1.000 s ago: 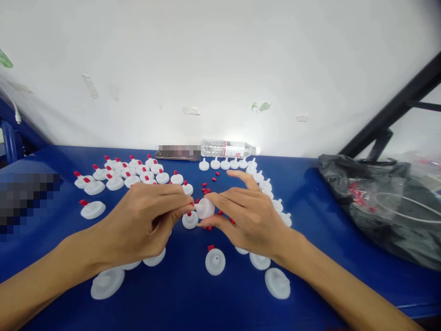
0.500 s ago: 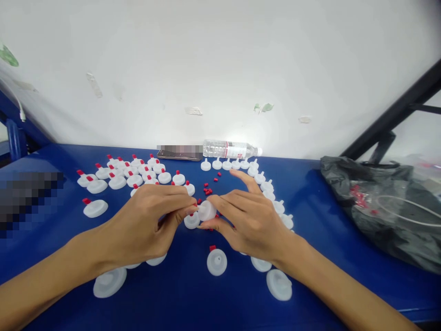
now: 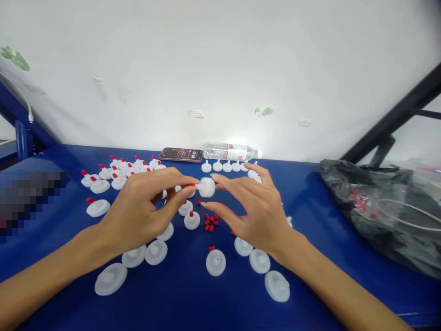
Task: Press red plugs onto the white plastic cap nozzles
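With capped discs massed at 10 o'clock and bare discs left at 12, the left hand pinches a white disc by its red-capped stem, the right hand spread loosely beside it.

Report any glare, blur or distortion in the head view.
Head view: glare washes out the water bottle and the wall behind it; a pixelated patch masks the left side of the blue table; the table's far edge bows from wide-angle distortion; both hands look sharp.

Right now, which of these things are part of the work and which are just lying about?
In the work: white cap held by left hand, right hand beside it; loose red plugs; plugged caps; unplugged caps.

Lying about: phone; water bottle; black bag.
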Available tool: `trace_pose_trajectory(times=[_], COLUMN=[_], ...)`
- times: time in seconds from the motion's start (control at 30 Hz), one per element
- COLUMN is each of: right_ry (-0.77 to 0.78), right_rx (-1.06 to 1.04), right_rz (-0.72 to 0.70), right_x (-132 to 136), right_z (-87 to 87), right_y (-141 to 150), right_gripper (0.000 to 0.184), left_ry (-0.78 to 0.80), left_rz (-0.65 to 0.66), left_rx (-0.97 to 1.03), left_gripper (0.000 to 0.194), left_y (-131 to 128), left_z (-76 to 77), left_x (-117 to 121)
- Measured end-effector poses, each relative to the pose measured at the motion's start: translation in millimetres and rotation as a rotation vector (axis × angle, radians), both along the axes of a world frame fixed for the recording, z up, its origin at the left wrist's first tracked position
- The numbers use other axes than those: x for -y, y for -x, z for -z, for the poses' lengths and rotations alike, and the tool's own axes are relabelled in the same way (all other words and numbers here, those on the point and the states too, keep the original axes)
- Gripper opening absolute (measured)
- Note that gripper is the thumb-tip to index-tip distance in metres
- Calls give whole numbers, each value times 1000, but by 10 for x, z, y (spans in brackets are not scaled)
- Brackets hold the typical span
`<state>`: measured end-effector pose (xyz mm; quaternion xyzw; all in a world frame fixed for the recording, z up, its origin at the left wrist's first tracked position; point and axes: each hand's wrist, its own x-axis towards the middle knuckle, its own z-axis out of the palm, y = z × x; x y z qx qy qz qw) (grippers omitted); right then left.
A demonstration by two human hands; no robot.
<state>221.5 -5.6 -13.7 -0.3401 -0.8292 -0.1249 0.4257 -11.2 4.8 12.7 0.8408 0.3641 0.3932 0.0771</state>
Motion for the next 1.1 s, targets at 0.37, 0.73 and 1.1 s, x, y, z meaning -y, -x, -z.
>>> trace_pose_trajectory(times=[0.37,0.73,1.1], right_ry=[76,104,106], right_rx=[-43,11,39], right_rz=[64,17,-29], right_x=[-28,-41,-27], right_z=[-44,5,-19], right_y=[-67,-55,-51], right_gripper=[21,20,19], left_ry=[-129,-145,-138], left_rz=[-214,-283,-231], left_rx=[-221,-264,-362], left_gripper=[20,24,30], left_y=[142,164,240], left_z=[118,182,262], left_x=[-242,-301,-429])
